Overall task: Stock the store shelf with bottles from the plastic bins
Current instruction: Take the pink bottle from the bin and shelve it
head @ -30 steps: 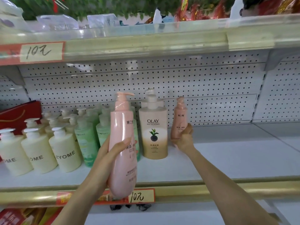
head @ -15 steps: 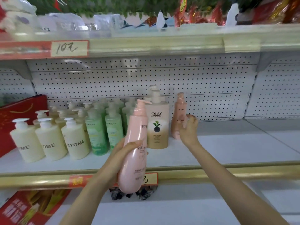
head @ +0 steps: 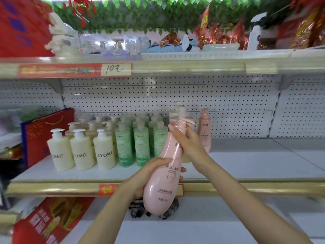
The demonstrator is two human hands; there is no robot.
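Head view: we begin well left of the left grip [head: 144, 178], where a red gift bag [head: 49, 136] leans at the end of the shelf [head: 255, 164]. Nearer that grip stand the cream ZYOME bottles [head: 82, 152], with the green bottles [head: 124, 147] just beside them, all upright in rows. Our left grip wraps the lower body of the pink pump bottle [head: 162, 191], thumb laid across its front and fingertips [head: 182, 170] showing round its far side. This bottle is off the shelf, in front of the gold front edge [head: 246, 188]. It is tilted so its pump head leans right, and its base hangs below that edge. Our right grip [head: 189, 144] is curled round the bottle's neck, just under the pump. Behind the right grip a beige pump bottle [head: 181, 111] stands on the shelf, mostly hidden. Just right of the right grip a second pink bottle [head: 204, 131] stands upright on the shelf, near the perforated back panel [head: 228, 106].
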